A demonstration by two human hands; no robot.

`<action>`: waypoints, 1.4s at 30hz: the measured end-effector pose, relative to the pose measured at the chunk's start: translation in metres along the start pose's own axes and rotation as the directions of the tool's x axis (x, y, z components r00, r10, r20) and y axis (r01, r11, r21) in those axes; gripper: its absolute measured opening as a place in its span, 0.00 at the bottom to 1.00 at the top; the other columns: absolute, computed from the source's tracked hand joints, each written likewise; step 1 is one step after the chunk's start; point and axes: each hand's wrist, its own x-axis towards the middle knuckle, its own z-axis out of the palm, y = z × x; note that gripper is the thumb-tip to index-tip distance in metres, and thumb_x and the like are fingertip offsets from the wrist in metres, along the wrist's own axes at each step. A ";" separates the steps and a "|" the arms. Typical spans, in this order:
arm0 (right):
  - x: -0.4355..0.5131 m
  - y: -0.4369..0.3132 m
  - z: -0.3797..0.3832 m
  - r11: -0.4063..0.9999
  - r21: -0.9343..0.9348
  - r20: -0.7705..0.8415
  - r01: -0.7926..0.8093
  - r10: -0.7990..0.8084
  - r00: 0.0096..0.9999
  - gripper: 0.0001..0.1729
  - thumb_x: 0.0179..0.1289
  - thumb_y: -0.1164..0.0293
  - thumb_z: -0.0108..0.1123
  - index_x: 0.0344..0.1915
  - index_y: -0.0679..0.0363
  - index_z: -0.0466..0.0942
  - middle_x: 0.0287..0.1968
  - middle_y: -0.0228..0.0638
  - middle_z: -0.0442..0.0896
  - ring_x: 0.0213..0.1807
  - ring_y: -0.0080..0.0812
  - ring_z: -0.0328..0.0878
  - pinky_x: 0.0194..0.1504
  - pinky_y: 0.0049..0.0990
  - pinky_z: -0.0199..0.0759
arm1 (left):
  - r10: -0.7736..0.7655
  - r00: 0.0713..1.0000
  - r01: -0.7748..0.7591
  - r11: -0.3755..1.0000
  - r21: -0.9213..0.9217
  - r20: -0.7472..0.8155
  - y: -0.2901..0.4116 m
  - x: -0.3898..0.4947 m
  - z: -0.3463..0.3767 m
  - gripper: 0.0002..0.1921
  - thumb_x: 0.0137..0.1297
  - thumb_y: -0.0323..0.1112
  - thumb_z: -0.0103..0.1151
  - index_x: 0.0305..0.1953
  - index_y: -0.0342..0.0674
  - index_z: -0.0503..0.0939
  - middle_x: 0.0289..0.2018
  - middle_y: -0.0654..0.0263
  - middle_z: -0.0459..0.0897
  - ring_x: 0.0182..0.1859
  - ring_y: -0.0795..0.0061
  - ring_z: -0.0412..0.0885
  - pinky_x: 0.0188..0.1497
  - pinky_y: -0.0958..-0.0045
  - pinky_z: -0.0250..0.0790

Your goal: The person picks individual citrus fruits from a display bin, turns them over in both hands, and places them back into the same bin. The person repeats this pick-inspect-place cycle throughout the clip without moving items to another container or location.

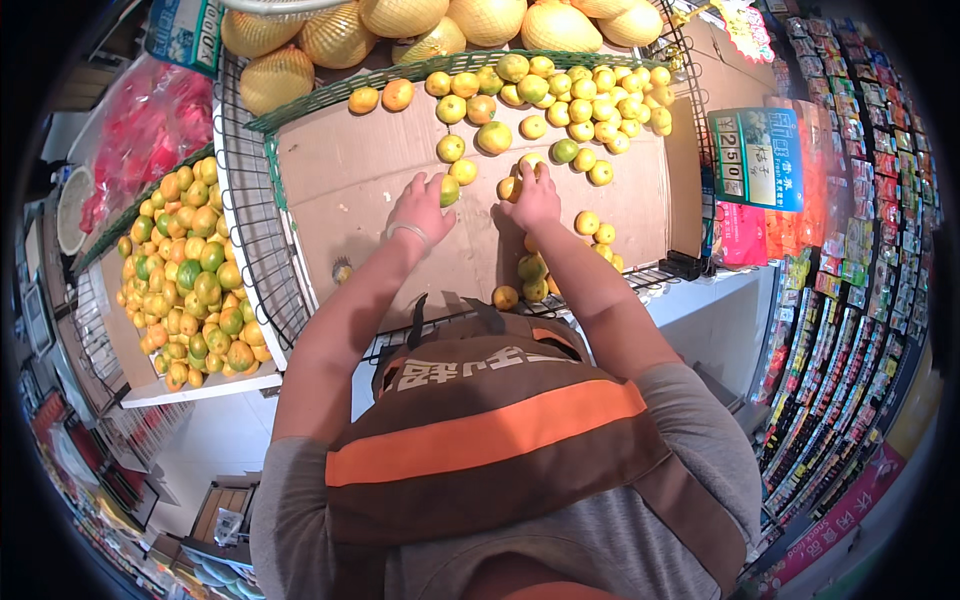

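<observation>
My left hand (421,210), with a pale band at the wrist, has its fingers and thumb around a green-yellow mandarin (449,192). To its right, my right hand (537,201) curls its fingertips over a yellow mandarin (532,160). Beside that thumb and forefinger sits a second, orange-toned mandarin (510,189). Both hands are low over a cardboard-lined wire bin (360,176). Loose mandarins (592,105) gather at its far right corner, and several more (534,277) rest by the near edge, partly hidden under my right forearm.
Netted pomelos (487,21) lie behind a green plastic mesh divider (337,97). At left, a neighbouring bin holds heaped mandarins (195,277). A blue price sign (757,159) hangs on the right wire side. Racks of packaged snacks (832,300) stand farther right.
</observation>
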 end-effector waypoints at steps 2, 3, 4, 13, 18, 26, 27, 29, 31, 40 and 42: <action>0.011 -0.002 -0.003 1.000 -0.012 0.006 -0.015 0.015 1.000 0.58 0.45 0.54 0.77 0.75 0.49 0.58 0.77 0.49 0.52 0.71 0.50 0.66 0.67 0.41 0.68 | 0.072 0.995 -0.077 0.993 0.086 0.062 0.001 0.011 0.008 0.37 0.61 0.43 0.64 0.71 0.47 0.63 0.70 0.49 0.62 0.68 0.50 0.68 0.67 0.55 0.66; 0.015 -0.002 -0.006 1.000 -0.025 0.038 -0.004 0.005 0.999 0.57 0.45 0.53 0.77 0.75 0.48 0.59 0.77 0.49 0.51 0.69 0.50 0.68 0.67 0.40 0.69 | 0.100 0.990 -0.112 0.986 0.126 0.101 0.002 0.017 0.011 0.38 0.61 0.42 0.65 0.72 0.48 0.62 0.71 0.49 0.60 0.68 0.49 0.68 0.67 0.56 0.66; 0.020 -0.001 -0.009 0.999 -0.045 0.078 0.001 0.002 0.997 0.57 0.45 0.52 0.77 0.74 0.47 0.60 0.77 0.49 0.51 0.68 0.51 0.69 0.66 0.40 0.70 | 0.124 0.985 -0.143 0.978 0.154 0.122 0.003 0.025 0.013 0.38 0.61 0.42 0.65 0.72 0.49 0.62 0.71 0.49 0.60 0.67 0.50 0.68 0.67 0.56 0.67; 0.033 0.003 -0.010 0.982 -0.137 0.167 0.127 -0.103 0.980 0.41 0.45 0.51 0.76 0.61 0.43 0.74 0.69 0.45 0.61 0.57 0.49 0.76 0.58 0.41 0.76 | 0.065 0.962 -0.133 0.961 0.244 0.266 0.023 0.067 0.036 0.37 0.57 0.39 0.65 0.70 0.59 0.66 0.68 0.52 0.60 0.59 0.55 0.75 0.58 0.57 0.75; 0.020 -0.002 0.006 0.987 -0.097 0.103 0.131 -0.121 0.987 0.35 0.45 0.55 0.75 0.57 0.45 0.78 0.71 0.41 0.60 0.62 0.51 0.71 0.58 0.42 0.76 | 0.055 0.978 -0.100 0.970 0.224 0.199 0.021 0.065 0.045 0.33 0.56 0.39 0.66 0.66 0.59 0.69 0.67 0.52 0.61 0.55 0.54 0.78 0.54 0.56 0.77; -0.005 0.014 0.022 0.972 -0.063 0.093 0.226 -0.219 0.971 0.33 0.44 0.61 0.77 0.55 0.44 0.80 0.71 0.40 0.63 0.61 0.53 0.72 0.62 0.43 0.72 | -0.084 0.974 0.016 0.952 0.306 0.208 0.039 0.072 0.045 0.24 0.69 0.35 0.50 0.66 0.64 0.71 0.68 0.53 0.64 0.55 0.56 0.81 0.49 0.54 0.79; -0.008 0.019 0.022 0.973 -0.042 0.106 0.229 -0.223 0.969 0.33 0.45 0.60 0.78 0.55 0.45 0.80 0.70 0.42 0.64 0.61 0.53 0.72 0.62 0.44 0.71 | -0.120 0.957 0.037 0.954 0.298 0.264 0.041 0.074 0.042 0.23 0.70 0.35 0.49 0.65 0.63 0.71 0.68 0.53 0.64 0.56 0.56 0.81 0.49 0.53 0.79; -0.014 0.027 0.026 0.983 -0.062 0.148 0.174 -0.163 0.975 0.33 0.47 0.55 0.79 0.55 0.46 0.81 0.69 0.42 0.65 0.62 0.51 0.74 0.62 0.42 0.71 | -0.123 0.953 0.036 0.953 0.301 0.276 0.037 0.072 0.039 0.20 0.72 0.36 0.47 0.63 0.60 0.72 0.67 0.54 0.65 0.57 0.55 0.80 0.51 0.51 0.78; -0.020 0.036 0.031 0.989 0.074 0.087 0.129 -0.136 0.987 0.33 0.46 0.57 0.80 0.55 0.49 0.81 0.69 0.42 0.65 0.61 0.49 0.75 0.62 0.41 0.72 | -0.138 0.971 0.084 0.962 0.260 0.196 0.031 0.063 0.040 0.18 0.70 0.34 0.52 0.60 0.55 0.73 0.65 0.54 0.70 0.57 0.55 0.80 0.53 0.53 0.77; -0.013 -0.010 0.051 0.689 0.724 0.210 0.031 -0.262 0.942 0.25 0.60 0.61 0.75 0.52 0.63 0.78 0.48 0.36 0.80 0.42 0.28 0.78 0.44 0.28 0.76 | -0.429 0.889 0.112 -0.135 -0.984 0.160 -0.101 -0.100 0.007 0.22 0.68 0.32 0.55 0.63 0.49 0.70 0.50 0.61 0.79 0.52 0.66 0.81 0.49 0.63 0.78; -0.022 -0.058 0.049 0.573 0.816 0.304 -0.076 -0.313 0.900 0.22 0.62 0.63 0.74 0.50 0.62 0.79 0.40 0.28 0.81 0.35 0.19 0.75 0.36 0.20 0.73 | -0.471 0.872 -0.057 -0.366 -0.929 0.132 -0.129 -0.156 -0.033 0.22 0.69 0.34 0.55 0.63 0.47 0.70 0.50 0.60 0.79 0.53 0.63 0.81 0.49 0.59 0.79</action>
